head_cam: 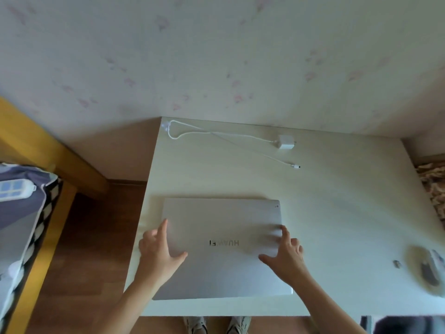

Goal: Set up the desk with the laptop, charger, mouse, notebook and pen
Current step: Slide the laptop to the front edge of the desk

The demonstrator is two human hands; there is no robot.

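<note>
A closed silver laptop (221,227) lies flat on the white desk (337,201), near the front edge. My left hand (160,251) grips its left side, thumb on the lid and fingers along the edge. On the lid's right part rests my right hand (286,256), fingers spread, thumb on top. A white charger brick (286,142) lies at the back of the desk, and its white cable (216,135) loops to the back left corner. A grey mouse (431,268) sits blurred at the far right. No notebook or pen is in view.
A small metal piece (397,263) lies left of the mouse. The wall runs directly behind the desk. A wooden bed frame (36,150) with a patterned bag (21,213) stands to the left across wooden floor. My shoes (216,324) show below the desk's front edge.
</note>
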